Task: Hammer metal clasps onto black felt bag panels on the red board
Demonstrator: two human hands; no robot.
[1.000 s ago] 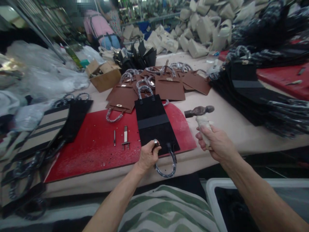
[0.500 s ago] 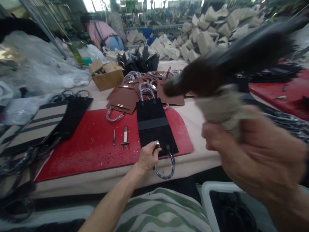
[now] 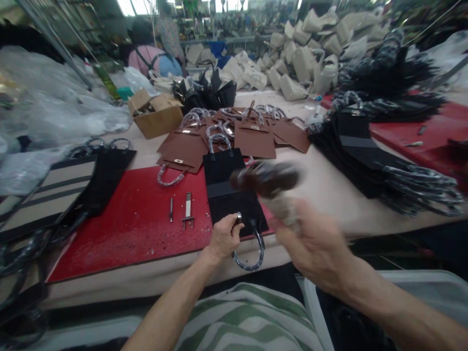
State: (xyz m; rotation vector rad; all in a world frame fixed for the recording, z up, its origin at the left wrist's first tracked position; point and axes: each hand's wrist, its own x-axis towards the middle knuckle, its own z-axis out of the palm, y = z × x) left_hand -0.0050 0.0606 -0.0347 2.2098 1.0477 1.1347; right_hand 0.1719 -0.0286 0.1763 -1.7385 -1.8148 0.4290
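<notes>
In the head view, above the red board (image 3: 139, 219), the person's left hand (image 3: 222, 240) clamps a metal tool (image 3: 239, 216) over the black bag piece (image 3: 220, 204), its handles (image 3: 219, 136) already on, while the right hand (image 3: 318, 243) grips a blurred hammer (image 3: 268, 179), work seemingly midway, the remainder unclear.

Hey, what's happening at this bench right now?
The left hand holds a small metal-topped tool upright on a black bag piece, near its lower handle. The right hand grips a hammer, blurred, above that piece. It lies partly on a red board, with brown bag pieces behind.
</notes>
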